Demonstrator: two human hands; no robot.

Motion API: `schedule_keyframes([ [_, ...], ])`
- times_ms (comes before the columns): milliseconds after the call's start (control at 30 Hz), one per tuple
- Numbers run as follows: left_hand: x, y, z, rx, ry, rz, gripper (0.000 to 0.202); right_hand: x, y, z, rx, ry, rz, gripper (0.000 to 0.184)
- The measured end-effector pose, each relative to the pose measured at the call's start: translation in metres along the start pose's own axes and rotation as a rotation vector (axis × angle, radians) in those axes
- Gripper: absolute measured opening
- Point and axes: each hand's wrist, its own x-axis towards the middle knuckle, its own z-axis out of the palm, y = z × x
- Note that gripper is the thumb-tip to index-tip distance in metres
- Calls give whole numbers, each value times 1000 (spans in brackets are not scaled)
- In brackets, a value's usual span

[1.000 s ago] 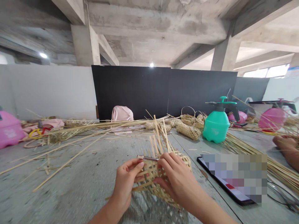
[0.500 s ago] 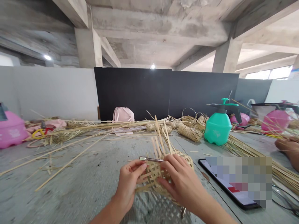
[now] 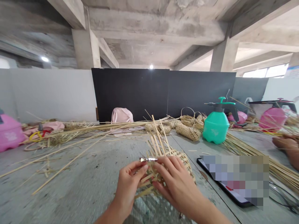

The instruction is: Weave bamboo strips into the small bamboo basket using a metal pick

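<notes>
A partly woven bamboo basket lies on its side under my hands, with loose strips sticking up from its far edge. Lying across the weave is a slim, shiny metal clip. My left hand is closed at the basket's left edge, thumb and forefinger pinched on the weave just below the clip's left end. Curled over the weave, my right hand grips the basket, its fingers at the clip's right end. Much of the basket is hidden by this hand.
A phone and glasses lie at right. Behind stands a green spray bottle, near woven pieces. Long bamboo strips cross the left. Another person's hand is at far right; a pink sprayer stands far left.
My right hand has shifted slightly left along the clip, covering more of its right end. The basket has turned a little. The whole view has moved slightly.
</notes>
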Motion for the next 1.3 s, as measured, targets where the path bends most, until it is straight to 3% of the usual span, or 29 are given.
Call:
schedule_keyframes([
  [233, -1, -1, -1, 65, 10, 44, 19, -2, -3, 8, 31, 74, -30, 17],
  [600, -3, -1, -1, 13, 5, 36, 19, 0, -6, 11, 107, 27, -28, 8],
  [933, 1, -1, -5, 83, -45, 42, 19, -1, -5, 15, 96, 101, -56, 6],
  [1100, 1, 7, -6, 85, -134, -47, 18, -3, -4, 13, 58, 132, -50, 22],
  [1300, 2, 6, -6, 77, -214, -84, 19, -2, -6, 12, 29, 129, -50, 19],
])
